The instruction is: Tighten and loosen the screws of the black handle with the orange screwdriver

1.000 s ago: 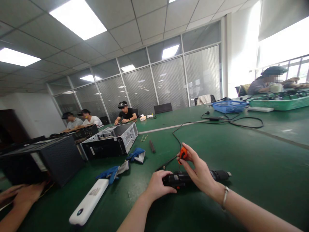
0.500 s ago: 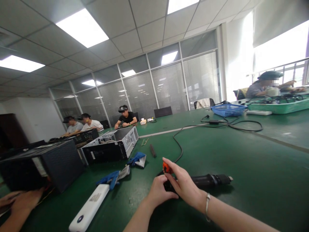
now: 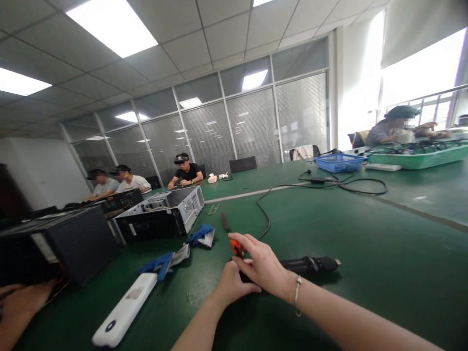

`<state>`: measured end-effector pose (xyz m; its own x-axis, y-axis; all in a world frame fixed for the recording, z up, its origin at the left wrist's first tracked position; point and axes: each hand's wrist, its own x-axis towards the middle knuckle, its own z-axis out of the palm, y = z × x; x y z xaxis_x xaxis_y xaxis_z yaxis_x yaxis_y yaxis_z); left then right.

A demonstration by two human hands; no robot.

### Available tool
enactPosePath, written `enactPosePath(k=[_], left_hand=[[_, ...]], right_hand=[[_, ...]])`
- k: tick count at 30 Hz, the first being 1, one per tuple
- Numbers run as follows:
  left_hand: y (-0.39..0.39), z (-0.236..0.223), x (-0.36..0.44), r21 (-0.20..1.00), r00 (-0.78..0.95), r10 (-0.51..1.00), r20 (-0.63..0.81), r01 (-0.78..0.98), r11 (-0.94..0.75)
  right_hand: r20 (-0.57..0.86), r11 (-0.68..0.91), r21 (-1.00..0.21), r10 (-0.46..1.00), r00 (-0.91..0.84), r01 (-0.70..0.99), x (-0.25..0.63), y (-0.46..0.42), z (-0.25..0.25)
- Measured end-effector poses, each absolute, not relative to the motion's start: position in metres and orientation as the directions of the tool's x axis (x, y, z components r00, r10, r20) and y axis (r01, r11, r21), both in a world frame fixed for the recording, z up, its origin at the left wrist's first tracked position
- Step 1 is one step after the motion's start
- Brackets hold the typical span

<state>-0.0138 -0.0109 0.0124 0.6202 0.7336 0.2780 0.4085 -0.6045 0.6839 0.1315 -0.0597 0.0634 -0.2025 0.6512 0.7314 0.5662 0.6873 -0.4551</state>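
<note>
A black electric screwdriver [image 3: 310, 265] lies on the green table, its metal tip to the right and a cable running from its left end. My left hand [image 3: 232, 282] is curled round that left end, thumb towards me. Above it, my right hand [image 3: 261, 263] pinches an orange-and-black piece [image 3: 236, 247] that looks like a screwdriver handle; its lower part is hidden by my fingers. The right palm covers part of the black tool.
Left of my hands lie blue-grey gloves [image 3: 161, 265] and a long white device [image 3: 126, 309]. Beyond are an open computer case [image 3: 153, 224], a dark case [image 3: 87, 243] and a dark bar [image 3: 225, 223]. A co-worker's hand [image 3: 25, 302] is at far left. Blue basket [image 3: 338, 163] and green basket [image 3: 417, 160] stand back right.
The whole view has shifted, so the table's things appear slightly further left. Both hands keep their grip, with the right one still on the orange-and-black piece.
</note>
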Motion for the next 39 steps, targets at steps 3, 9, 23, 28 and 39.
enactPosePath(k=[3,9,23,28,39], left_hand=[[-0.009,0.012,-0.014,0.657,0.580,0.776,0.249,0.488,-0.575],[-0.010,0.014,-0.014,0.657,0.609,0.751,0.255,0.461,-0.597],[-0.016,0.017,-0.010,0.622,0.620,0.715,0.324,0.430,-0.654],[-0.013,0.013,-0.010,0.608,0.600,0.739,0.307,0.474,-0.637],[-0.012,0.012,-0.011,0.621,0.603,0.732,0.317,0.451,-0.641]], right_hand=[[0.718,0.650,-0.443,0.670,-0.190,0.618,0.136,-0.060,0.066],[0.683,0.689,-0.474,0.681,-0.265,0.549,0.135,-0.066,0.074],[0.643,0.644,-0.467,0.717,-0.267,0.605,0.137,-0.065,0.081],[0.627,0.667,-0.501,0.719,-0.301,0.551,0.140,-0.062,0.083],[0.620,0.676,-0.556,0.725,-0.300,0.483,0.140,-0.062,0.085]])
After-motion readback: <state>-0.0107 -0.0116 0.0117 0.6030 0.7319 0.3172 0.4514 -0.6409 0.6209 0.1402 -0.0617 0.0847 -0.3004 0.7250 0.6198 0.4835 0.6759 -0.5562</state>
